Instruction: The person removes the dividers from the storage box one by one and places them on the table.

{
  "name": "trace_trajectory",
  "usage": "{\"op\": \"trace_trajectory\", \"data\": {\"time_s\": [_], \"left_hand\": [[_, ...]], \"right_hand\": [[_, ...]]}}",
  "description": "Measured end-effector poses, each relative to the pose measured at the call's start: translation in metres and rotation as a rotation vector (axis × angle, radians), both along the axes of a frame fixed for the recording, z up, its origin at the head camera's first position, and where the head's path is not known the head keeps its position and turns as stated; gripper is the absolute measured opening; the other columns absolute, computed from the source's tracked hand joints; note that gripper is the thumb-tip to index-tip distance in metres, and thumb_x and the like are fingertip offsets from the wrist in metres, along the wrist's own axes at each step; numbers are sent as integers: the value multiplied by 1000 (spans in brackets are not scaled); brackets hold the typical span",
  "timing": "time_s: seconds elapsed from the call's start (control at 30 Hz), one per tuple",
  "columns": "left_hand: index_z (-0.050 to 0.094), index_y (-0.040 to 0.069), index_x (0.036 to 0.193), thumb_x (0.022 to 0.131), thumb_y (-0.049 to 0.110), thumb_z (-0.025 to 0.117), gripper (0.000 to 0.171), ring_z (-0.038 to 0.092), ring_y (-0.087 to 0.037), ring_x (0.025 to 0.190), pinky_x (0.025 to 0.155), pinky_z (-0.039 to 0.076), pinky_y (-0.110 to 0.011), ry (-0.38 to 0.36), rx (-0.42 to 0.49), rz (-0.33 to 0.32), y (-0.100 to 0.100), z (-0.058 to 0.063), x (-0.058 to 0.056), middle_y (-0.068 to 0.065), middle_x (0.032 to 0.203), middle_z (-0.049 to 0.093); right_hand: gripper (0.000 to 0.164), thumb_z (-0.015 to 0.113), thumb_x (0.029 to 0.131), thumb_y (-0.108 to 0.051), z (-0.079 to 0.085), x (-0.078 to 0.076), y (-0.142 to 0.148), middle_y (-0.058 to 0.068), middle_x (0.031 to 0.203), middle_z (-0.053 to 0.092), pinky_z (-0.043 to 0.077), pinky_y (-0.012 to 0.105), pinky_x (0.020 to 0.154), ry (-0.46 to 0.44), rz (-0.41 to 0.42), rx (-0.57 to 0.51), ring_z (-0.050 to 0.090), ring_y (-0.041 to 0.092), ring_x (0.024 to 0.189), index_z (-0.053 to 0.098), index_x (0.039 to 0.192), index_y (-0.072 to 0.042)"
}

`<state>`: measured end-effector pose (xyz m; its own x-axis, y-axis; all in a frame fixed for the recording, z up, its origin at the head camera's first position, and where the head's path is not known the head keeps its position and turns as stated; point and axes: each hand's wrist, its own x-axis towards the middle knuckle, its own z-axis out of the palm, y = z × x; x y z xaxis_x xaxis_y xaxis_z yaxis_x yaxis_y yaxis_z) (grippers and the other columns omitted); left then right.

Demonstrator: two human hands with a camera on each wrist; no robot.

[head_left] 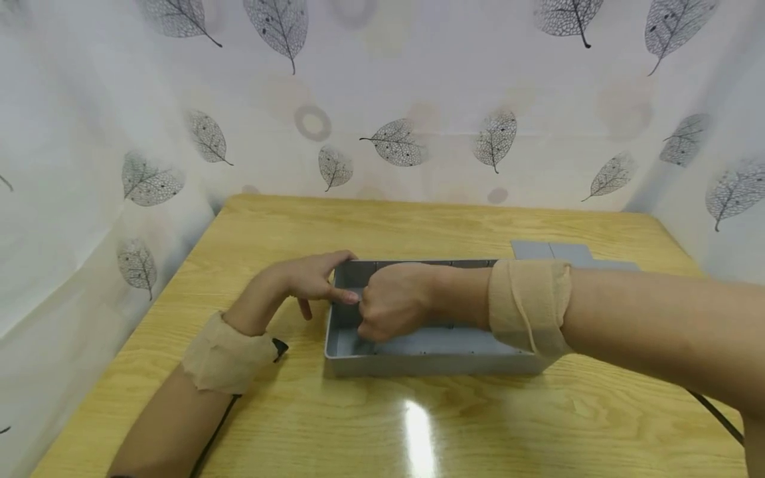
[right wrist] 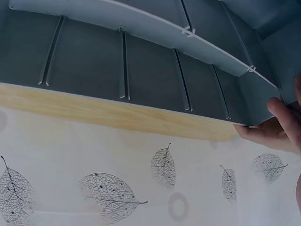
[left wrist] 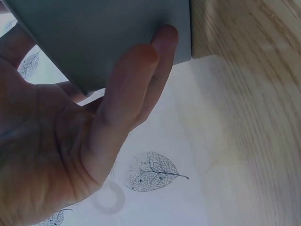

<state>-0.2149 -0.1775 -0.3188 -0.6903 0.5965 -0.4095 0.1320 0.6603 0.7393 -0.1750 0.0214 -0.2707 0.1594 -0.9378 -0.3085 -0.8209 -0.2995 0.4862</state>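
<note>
A long grey plastic box (head_left: 430, 365) with grooved inner walls lies lengthwise across the table. My left hand (head_left: 313, 277) grips its left end. The thumb reaches over the wall inside, while fingers (left wrist: 131, 75) press against the outer end face in the left wrist view. Inside the box, near that end, my right hand (head_left: 394, 302) has its knuckles up and fingers curled down. It pinches a thin grey divider (right wrist: 211, 28) running lengthwise through the box, seen in the right wrist view. The right fingertips are mostly hidden under the hand.
Flat grey panels (head_left: 552, 251) lie on the table behind the box's right end, partly covered by the right forearm. A curtain with leaf prints (head_left: 394, 143) hangs behind the wooden table (head_left: 287, 425). Dark cables (head_left: 215, 431) run beside both arms.
</note>
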Motion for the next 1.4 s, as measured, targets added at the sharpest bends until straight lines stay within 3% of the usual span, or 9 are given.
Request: {"op": "trace_trajectory", "data": {"time_s": [0.1, 0.23, 0.33, 0.4, 0.53, 0.73, 0.93, 1.2, 1.4], "left_hand": [[32, 22, 132, 78, 42, 70, 69, 52, -35, 100, 51, 52, -46, 7, 13, -24, -2, 0, 0, -13, 124, 42], [26, 21, 137, 85, 39, 63, 66, 54, -27, 71, 52, 52, -42, 49, 27, -107, -4, -1, 1, -14, 105, 47], [26, 13, 137, 93, 37, 51, 56, 51, -25, 65, 57, 50, -41, 179, 10, -153, 1, -3, 5, -15, 102, 49], [30, 6, 137, 97, 37, 40, 51, 53, -26, 77, 66, 49, -42, 306, -59, -125, 9, -2, 9, -17, 115, 46], [37, -3, 133, 100, 41, 25, 56, 51, -30, 102, 81, 47, -45, 513, -309, 21, 30, -8, 18, -25, 128, 41], [42, 3, 115, 98, 40, 28, 43, 52, -25, 66, 54, 47, -41, 625, -487, 171, 51, -22, 24, -16, 107, 43], [41, 6, 119, 98, 37, 31, 39, 50, -24, 63, 48, 45, -37, 683, -506, 185, 55, -25, 24, -13, 102, 41], [39, 6, 114, 97, 34, 28, 35, 48, -22, 61, 47, 43, -36, 700, -521, 110, 51, -23, 25, -15, 102, 39], [40, 5, 113, 98, 35, 23, 38, 49, -23, 63, 48, 43, -35, 696, -476, 129, 49, -25, 27, -15, 100, 40]], "right_hand": [[14, 47, 91, -26, 2, 1, -2, -4, 77, 63, 48, 32, 58, 37, 25, -16, 56, 15, 72, 57, 83, -21], [17, 46, 92, -30, 0, 3, -1, -7, 87, 63, 43, 31, 67, 47, 76, -69, 52, 16, 88, 59, 85, -23], [18, 47, 93, -30, -3, 4, 3, -7, 87, 62, 43, 30, 69, 36, 73, -85, 50, 16, 87, 61, 83, -23], [18, 47, 92, -29, -4, 4, 4, -6, 86, 61, 44, 31, 67, 37, 66, -93, 51, 16, 85, 62, 83, -23], [17, 48, 91, -27, -9, 5, 5, -4, 82, 61, 46, 30, 58, 74, 93, -102, 54, 17, 76, 62, 82, -23], [17, 50, 87, -22, -16, 7, 7, -5, 65, 59, 43, 29, 45, 141, 160, -127, 52, 14, 54, 56, 72, -23], [17, 47, 87, -16, -10, 5, 8, -3, 66, 59, 46, 30, 47, 164, 249, -123, 54, 16, 55, 56, 74, -18], [12, 52, 85, -12, 50, 12, 20, -3, 63, 48, 34, 27, 40, 68, 105, -276, 39, 14, 49, 51, 73, -15], [10, 51, 86, -9, 59, 17, 25, -3, 65, 46, 32, 25, 42, 92, 120, -266, 37, 14, 51, 51, 77, -13]]}}
